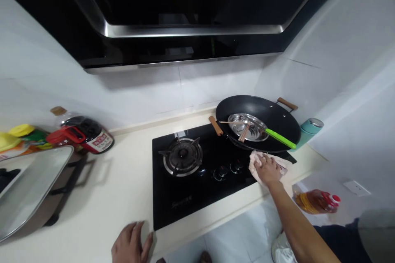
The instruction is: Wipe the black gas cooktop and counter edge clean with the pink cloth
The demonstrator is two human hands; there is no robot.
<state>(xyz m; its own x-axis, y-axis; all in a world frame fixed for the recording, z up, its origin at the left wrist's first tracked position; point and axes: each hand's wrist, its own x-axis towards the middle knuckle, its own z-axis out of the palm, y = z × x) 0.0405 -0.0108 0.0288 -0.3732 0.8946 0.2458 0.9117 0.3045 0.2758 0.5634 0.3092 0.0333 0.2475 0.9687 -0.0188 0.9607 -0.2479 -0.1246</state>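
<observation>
My right hand point(268, 169) presses a pale pink cloth point(256, 160) onto the right front part of the black glass gas stove point(185, 197), just in front of the wok. Part of the cloth hangs toward the counter edge. My left hand point(132, 243) rests on the cream counter point(123, 189) by the stove's front left corner, fingers stretched and nothing in it. The black wok point(284, 121) sits over the right burner and hides it. Inside it are a metal bowl point(239, 119), wooden chopsticks point(243, 133) and a utensil with a green handle point(280, 138).
The left burner point(182, 156) is bare, with knobs point(221, 172) to its right. A dark sauce bottle point(92, 135) and a large pan point(40, 181) stand left. A teal flask point(309, 129) is behind the wok. Below right is an oil bottle point(317, 201). A range hood point(191, 45) overhangs.
</observation>
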